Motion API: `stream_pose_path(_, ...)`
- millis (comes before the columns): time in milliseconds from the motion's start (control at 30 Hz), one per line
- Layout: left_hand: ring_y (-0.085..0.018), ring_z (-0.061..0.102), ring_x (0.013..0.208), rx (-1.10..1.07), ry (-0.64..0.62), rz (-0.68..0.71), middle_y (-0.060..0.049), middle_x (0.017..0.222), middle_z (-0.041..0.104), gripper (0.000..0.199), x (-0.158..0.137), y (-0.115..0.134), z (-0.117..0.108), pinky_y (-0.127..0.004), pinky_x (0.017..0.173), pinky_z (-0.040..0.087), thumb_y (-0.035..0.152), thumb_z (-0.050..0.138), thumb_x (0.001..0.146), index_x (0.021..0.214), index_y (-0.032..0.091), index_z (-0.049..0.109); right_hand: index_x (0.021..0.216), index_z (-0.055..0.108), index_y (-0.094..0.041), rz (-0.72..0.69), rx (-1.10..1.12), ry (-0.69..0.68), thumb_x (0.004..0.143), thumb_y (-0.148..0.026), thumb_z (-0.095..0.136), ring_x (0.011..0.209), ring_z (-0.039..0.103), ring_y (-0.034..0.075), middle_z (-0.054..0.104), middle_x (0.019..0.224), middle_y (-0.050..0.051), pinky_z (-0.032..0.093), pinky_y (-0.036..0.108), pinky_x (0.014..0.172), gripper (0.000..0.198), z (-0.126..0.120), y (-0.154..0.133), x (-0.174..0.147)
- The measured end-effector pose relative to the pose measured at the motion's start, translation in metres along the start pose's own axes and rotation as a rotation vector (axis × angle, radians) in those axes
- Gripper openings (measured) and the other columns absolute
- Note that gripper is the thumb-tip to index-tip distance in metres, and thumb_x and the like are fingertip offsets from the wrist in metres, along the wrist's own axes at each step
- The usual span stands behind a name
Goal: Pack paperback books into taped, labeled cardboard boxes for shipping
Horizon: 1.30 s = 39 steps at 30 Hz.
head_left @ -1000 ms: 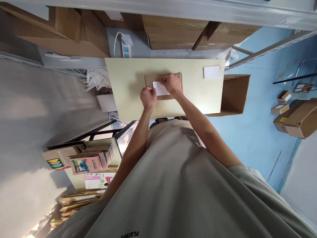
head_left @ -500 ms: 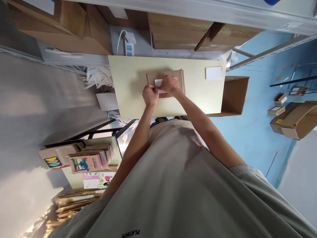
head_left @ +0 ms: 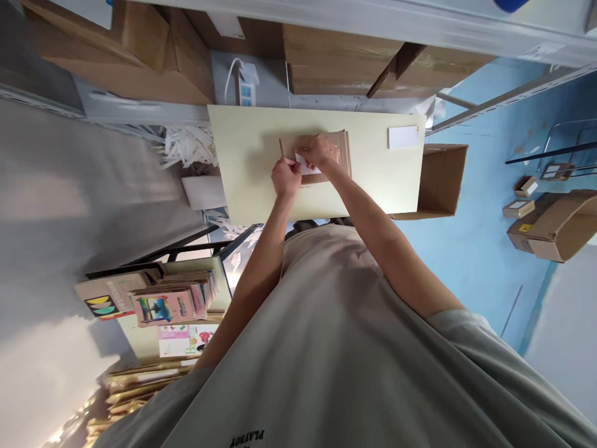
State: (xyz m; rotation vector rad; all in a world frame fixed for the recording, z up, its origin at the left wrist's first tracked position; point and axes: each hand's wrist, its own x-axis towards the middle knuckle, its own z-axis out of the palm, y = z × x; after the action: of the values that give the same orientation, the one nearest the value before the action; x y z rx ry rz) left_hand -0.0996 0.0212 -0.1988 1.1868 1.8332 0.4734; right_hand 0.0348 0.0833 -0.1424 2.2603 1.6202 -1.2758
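Observation:
A flat piece of brown cardboard packaging (head_left: 344,152) lies on the cream-coloured table (head_left: 252,146) in front of me. On it is a white label (head_left: 306,167), partly covered by my hands. My left hand (head_left: 286,178) is closed in a pinch beside the label's left edge; what its fingertips hold is too small to make out. Over the label's upper part, my right hand (head_left: 323,151) bends across the cardboard, its fingers closed at the label's upper left corner. The fingertips of both hands are close together.
A white labelled card or stack (head_left: 403,137) lies at the table's right end, with an open carton (head_left: 443,180) beyond it. Large cartons (head_left: 345,59) and a power strip (head_left: 247,92) are behind the table. Books (head_left: 170,302) stand on a lower surface at left.
My right hand has shifted slightly left along the label, its fingers now at the upper left corner. A yellow mark on the label has become covered. My left hand stays near the same edge.

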Motion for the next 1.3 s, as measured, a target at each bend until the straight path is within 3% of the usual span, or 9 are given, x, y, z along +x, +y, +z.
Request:
stream_pose_path(267,-0.024,0.077,0.097,-0.089,-0.041,-0.062,-0.004,0.093,0.079,0.020,0.011,-0.016,-0.003,-0.037,0.098,0.058,0.013,0.085,0.085,0.096,0.022,0.072,0.111,0.085,-0.014,0.007,-0.128,0.012,0.103,-0.037,0.089,0.126,0.081,0.032,0.087,0.120,0.016,0.064,0.050,0.114,0.024,0.013,0.001,-0.013)
stream_pose_path(367,-0.022,0.075,0.089,-0.133,-0.117,-0.050,-0.001,0.084,0.075,0.032,0.012,-0.024,-0.006,-0.035,0.093,0.059,0.008,0.088,0.072,0.097,0.021,0.074,0.123,0.084,-0.017,-0.028,-0.183,0.015,0.091,-0.035,0.099,0.135,0.078,0.037,0.085,0.135,0.018,0.064,0.050,0.115,0.039,0.019,0.016,-0.024)
stream_pose_path(500,-0.020,0.076,0.085,-0.288,-0.212,0.006,-0.002,0.089,0.078,0.035,-0.004,-0.046,-0.021,-0.032,0.086,0.062,0.015,0.087,0.074,0.107,0.019,0.079,0.118,0.082,-0.022,0.005,-0.133,0.075,0.097,-0.039,0.091,0.125,0.081,0.036,0.087,0.129,0.015,0.066,0.050,0.111,0.028,0.008,0.078,-0.049)
stream_pose_path(633,-0.023,0.082,0.092,-0.311,-0.074,-0.120,-0.011,0.102,0.085,0.023,-0.028,-0.079,-0.034,-0.036,0.092,0.066,0.029,0.074,0.091,0.108,0.016,0.082,0.127,0.079,-0.019,0.225,0.101,0.353,0.115,-0.035,0.056,0.122,0.082,0.036,0.088,0.128,0.020,0.064,0.054,0.112,0.031,0.004,0.166,-0.076)
stream_pose_path(733,-0.031,0.083,0.122,-0.280,-0.149,-0.108,-0.019,0.136,0.084,0.031,-0.043,-0.088,-0.028,-0.042,0.107,0.067,0.024,0.076,0.088,0.116,0.015,0.084,0.138,0.078,-0.016,0.151,0.403,0.249,0.105,-0.032,0.065,0.121,0.083,0.032,0.085,0.137,0.020,0.066,0.048,0.111,0.038,0.026,0.199,-0.086)
stream_pose_path(867,-0.034,0.076,0.143,-0.212,-0.230,0.081,-0.017,0.162,0.073,0.042,-0.059,-0.071,-0.017,-0.046,0.119,0.063,0.019,0.082,0.084,0.126,0.019,0.084,0.126,0.083,-0.016,0.047,0.648,0.231,0.089,-0.057,0.089,0.132,0.079,0.035,0.085,0.137,0.020,0.065,0.048,0.115,0.055,0.057,0.191,-0.090)
stream_pose_path(1000,-0.028,0.084,0.120,-0.119,-0.080,0.170,-0.011,0.131,0.088,0.024,-0.072,-0.041,-0.030,-0.039,0.113,0.064,0.037,0.084,0.096,0.115,0.021,0.086,0.117,0.088,-0.019,-0.004,0.616,0.367,0.092,-0.081,0.080,0.119,0.083,0.033,0.086,0.127,0.017,0.067,0.047,0.109,0.068,0.043,0.180,-0.106)
stream_pose_path(1133,-0.026,0.083,0.098,0.035,-0.012,0.155,-0.008,0.098,0.089,0.034,-0.072,-0.019,-0.044,-0.033,0.094,0.061,0.056,0.082,0.101,0.093,0.023,0.080,0.104,0.091,-0.020,-0.039,0.448,0.509,0.101,-0.085,0.068,0.101,0.084,0.031,0.087,0.113,0.015,0.066,0.042,0.098,0.069,0.017,0.182,-0.122)
stream_pose_path(1300,-0.029,0.084,0.101,0.159,-0.082,0.089,-0.009,0.098,0.088,0.032,-0.056,-0.006,-0.037,-0.034,0.093,0.057,0.050,0.083,0.099,0.083,0.024,0.073,0.088,0.084,-0.020,0.122,0.408,0.402,0.097,-0.089,0.068,0.092,0.083,0.030,0.088,0.097,0.014,0.063,0.037,0.084,0.071,0.019,0.179,-0.109)
